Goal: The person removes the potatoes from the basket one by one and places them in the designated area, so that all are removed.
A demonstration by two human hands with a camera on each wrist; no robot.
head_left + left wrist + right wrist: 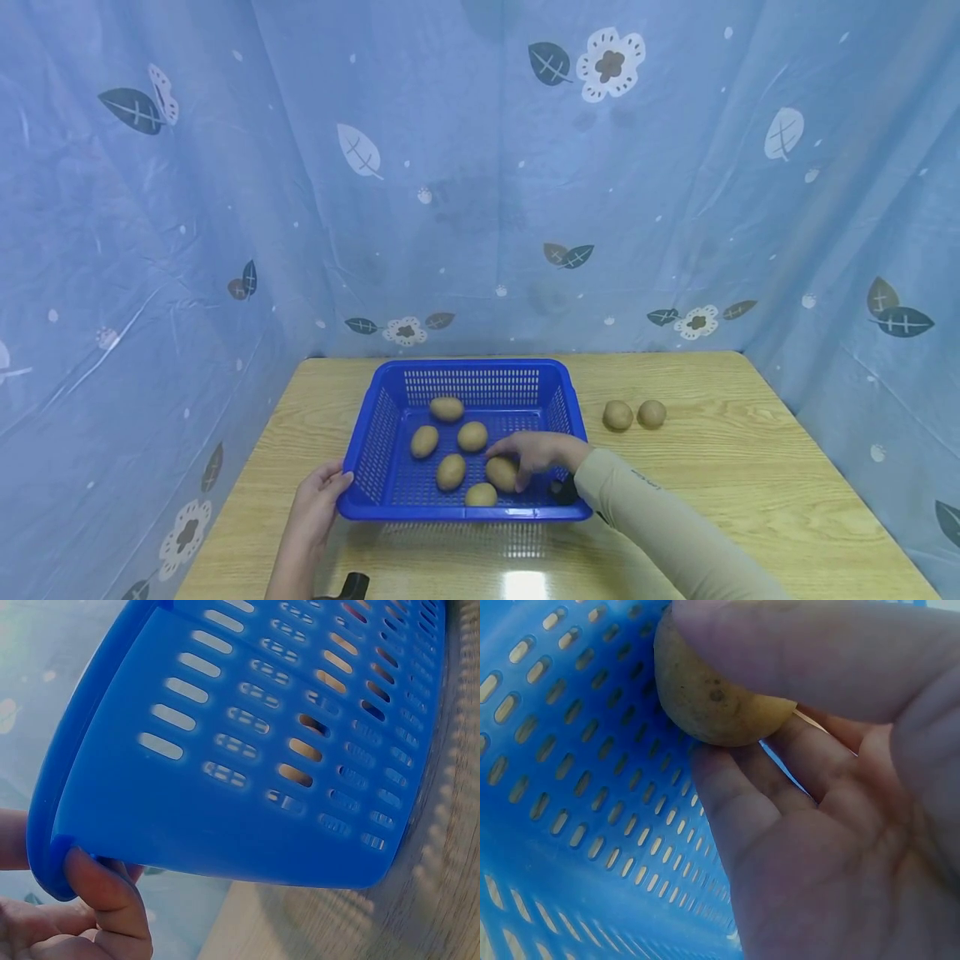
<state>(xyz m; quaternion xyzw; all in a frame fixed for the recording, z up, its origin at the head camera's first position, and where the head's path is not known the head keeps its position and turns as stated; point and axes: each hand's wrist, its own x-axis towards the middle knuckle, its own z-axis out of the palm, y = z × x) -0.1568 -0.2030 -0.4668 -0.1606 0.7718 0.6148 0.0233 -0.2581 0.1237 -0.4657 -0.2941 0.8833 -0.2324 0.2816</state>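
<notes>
A blue plastic basket (pixel 465 363) with slotted walls stands on the wooden table. My left hand (pixel 317 500) grips its rim at the near left corner; in the left wrist view the thumb (pixel 112 900) lies under the lip. Inside the basket, toward the right, my right hand (pixel 536 454) holds a potato (pixel 502 473) between thumb and fingers. The right wrist view shows that potato (pixel 712 697) close over the slotted floor. Several other potatoes lie loose around it, among them one at the back (pixel 447 409) and one by the front wall (pixel 481 495).
Two more potatoes, one (pixel 618 415) beside the other (pixel 652 414), lie on the wooden table (pixel 720 467) to the right of the basket. A blue patterned curtain (pixel 480 208) hangs behind the table and along both sides.
</notes>
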